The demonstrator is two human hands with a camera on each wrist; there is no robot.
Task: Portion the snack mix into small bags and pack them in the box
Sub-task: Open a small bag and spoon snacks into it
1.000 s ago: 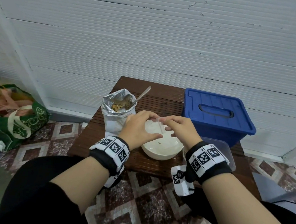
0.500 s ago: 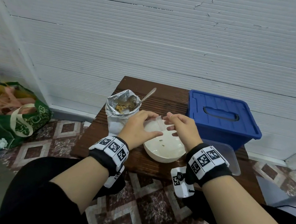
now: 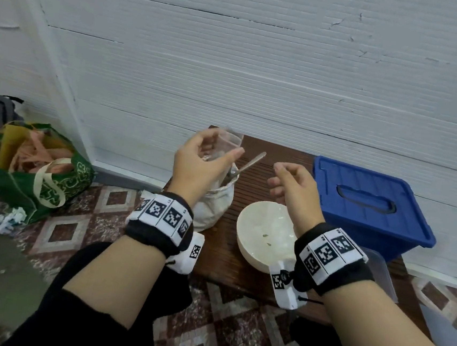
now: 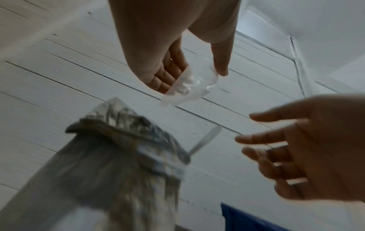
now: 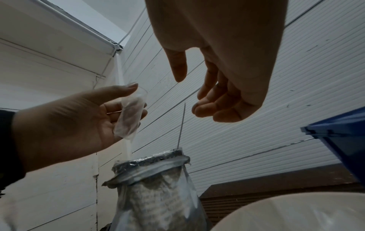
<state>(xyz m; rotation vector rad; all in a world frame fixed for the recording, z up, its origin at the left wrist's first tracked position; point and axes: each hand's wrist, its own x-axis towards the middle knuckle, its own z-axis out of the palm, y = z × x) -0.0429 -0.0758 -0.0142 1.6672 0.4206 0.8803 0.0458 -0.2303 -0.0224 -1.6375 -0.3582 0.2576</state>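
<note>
My left hand pinches a small clear plastic bag between thumb and fingers, just above the mouth of the foil snack mix bag. A spoon stands in the snack bag, its handle leaning right. My right hand hovers right of the handle with fingers loosely curled, holding nothing. In the left wrist view the small bag looks empty. In the right wrist view the small bag hangs over the snack bag. The blue box stands shut at the right.
A white bowl with a few crumbs sits on the brown table under my right wrist. A clear plastic container lies at the table's right edge. A green bag stands on the floor at left. The white wall is close behind.
Both hands rose from the bowl. The left hand carried the small bag up and left, over the snack bag. The right hand let go of it and moved apart to the right.
</note>
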